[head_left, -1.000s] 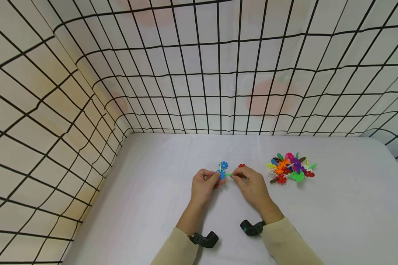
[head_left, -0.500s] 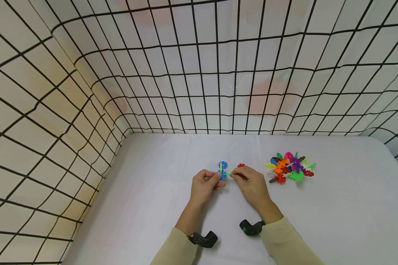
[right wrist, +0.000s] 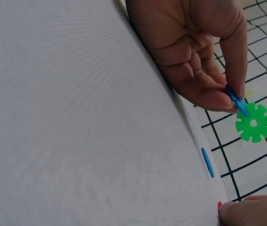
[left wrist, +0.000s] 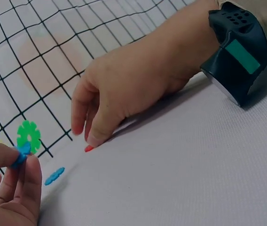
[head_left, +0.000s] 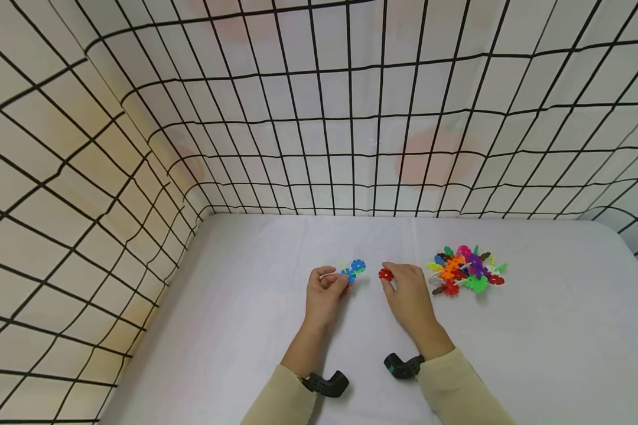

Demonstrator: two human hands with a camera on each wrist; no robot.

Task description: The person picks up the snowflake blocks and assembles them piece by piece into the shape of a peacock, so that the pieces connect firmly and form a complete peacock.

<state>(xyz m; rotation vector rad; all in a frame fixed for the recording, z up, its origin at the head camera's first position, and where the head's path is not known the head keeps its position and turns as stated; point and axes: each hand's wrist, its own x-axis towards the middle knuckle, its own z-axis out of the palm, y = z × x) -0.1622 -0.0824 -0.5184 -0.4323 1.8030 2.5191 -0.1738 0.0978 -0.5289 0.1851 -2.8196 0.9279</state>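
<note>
My left hand (head_left: 324, 295) pinches a blue notched snowflake disc (right wrist: 237, 101) between thumb and index finger. Slotted into that disc is a green snowflake disc (right wrist: 253, 123), standing out beyond the fingertips; a bit of a yellow piece (right wrist: 249, 92) shows behind. A second blue disc (left wrist: 54, 176) lies on the table just past this hand. To the right, my right hand (head_left: 408, 289) has its thumb and index finger on a red snowflake disc (head_left: 386, 274), low at the tabletop. In the left wrist view only the red disc's edge shows under the thumb.
A heap of mixed-colour snowflake discs (head_left: 465, 270) sits on the white table (head_left: 553, 319), right of the right hand. Black wire mesh (head_left: 351, 118) over white cloth walls the back and sides. Each wrist wears a black camera (head_left: 329, 384).
My right hand has let go of the green disc and moved onto the red one. The left hand has turned the joined blue and green discs and drawn them slightly left.
</note>
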